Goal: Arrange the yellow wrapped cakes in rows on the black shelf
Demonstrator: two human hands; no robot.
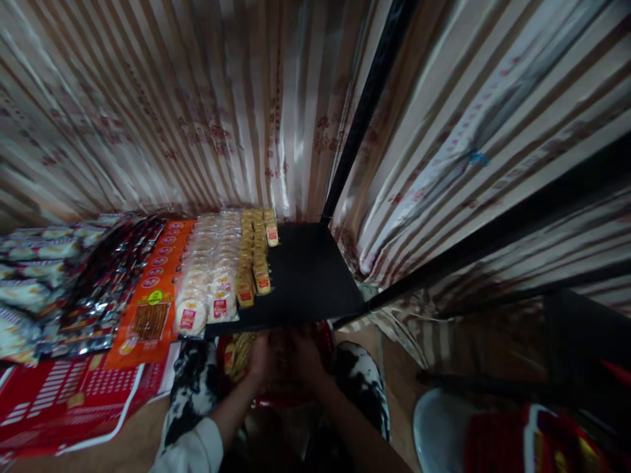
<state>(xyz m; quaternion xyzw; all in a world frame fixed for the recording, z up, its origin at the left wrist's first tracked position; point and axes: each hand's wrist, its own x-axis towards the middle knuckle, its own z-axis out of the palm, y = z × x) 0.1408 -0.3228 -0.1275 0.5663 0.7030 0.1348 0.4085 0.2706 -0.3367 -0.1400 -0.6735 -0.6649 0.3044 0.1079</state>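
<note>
Under the black shelf (305,276), both hands down in a red basket (326,336)
Head view: left hand (259,360) sits beside yellow snack packets (236,355) in the basket, right hand (308,358) close next to it; too dark and blurry to tell if either's gripping.

Striped plastic sheeting (148,98) lines the walls behind a black shelf (310,276). On it lie rows of round white cracker packs (211,276), orange packets (160,269) and dark foil packets (111,276). A red printed sheet (59,394) lies lower left.
</note>
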